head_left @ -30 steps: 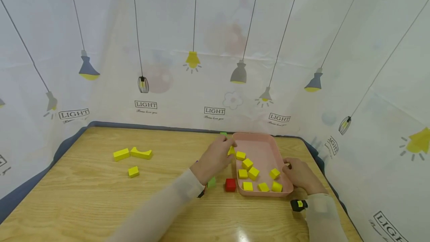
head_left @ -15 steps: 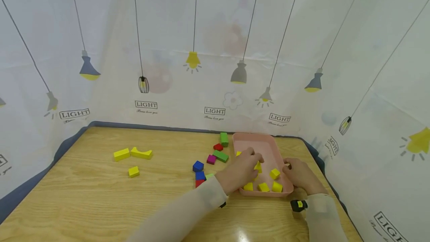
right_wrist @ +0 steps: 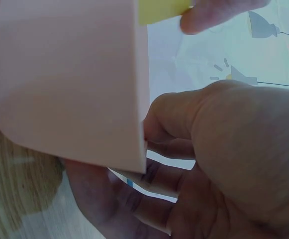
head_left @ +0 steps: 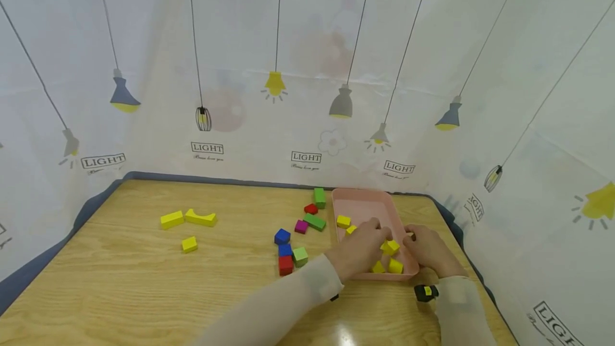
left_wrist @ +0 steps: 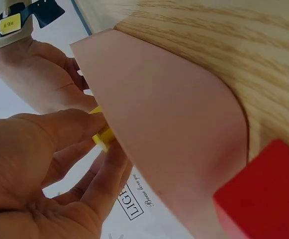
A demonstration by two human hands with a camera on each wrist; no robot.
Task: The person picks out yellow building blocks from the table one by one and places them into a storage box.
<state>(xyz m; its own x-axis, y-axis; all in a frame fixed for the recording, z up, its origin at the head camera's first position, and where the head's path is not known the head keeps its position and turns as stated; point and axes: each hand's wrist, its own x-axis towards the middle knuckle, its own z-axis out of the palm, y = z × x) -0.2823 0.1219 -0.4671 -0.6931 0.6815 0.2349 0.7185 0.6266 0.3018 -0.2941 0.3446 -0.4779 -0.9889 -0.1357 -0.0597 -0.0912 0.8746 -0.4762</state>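
Observation:
In the head view my left hand is over the pink tray, pinching a yellow block between thumb and fingers. The left wrist view shows this block just behind the tray's wall; its full shape is hidden. My right hand grips the tray's right rim, thumb inside and fingers outside, as the right wrist view shows. Several yellow blocks lie in the tray, among them one at the back left and one near the front right corner. Others are covered by my left hand.
Left of the tray lie green, red, magenta and blue blocks, including a long green block and a red cube. Farther left are a yellow bar, a yellow arch block and a small yellow block. A printed curtain borders the table.
My left hand has moved from the tray's left rim rightward into the tray, carrying a yellow block. Loose coloured blocks it covered now show. The right hand stays on the rim.

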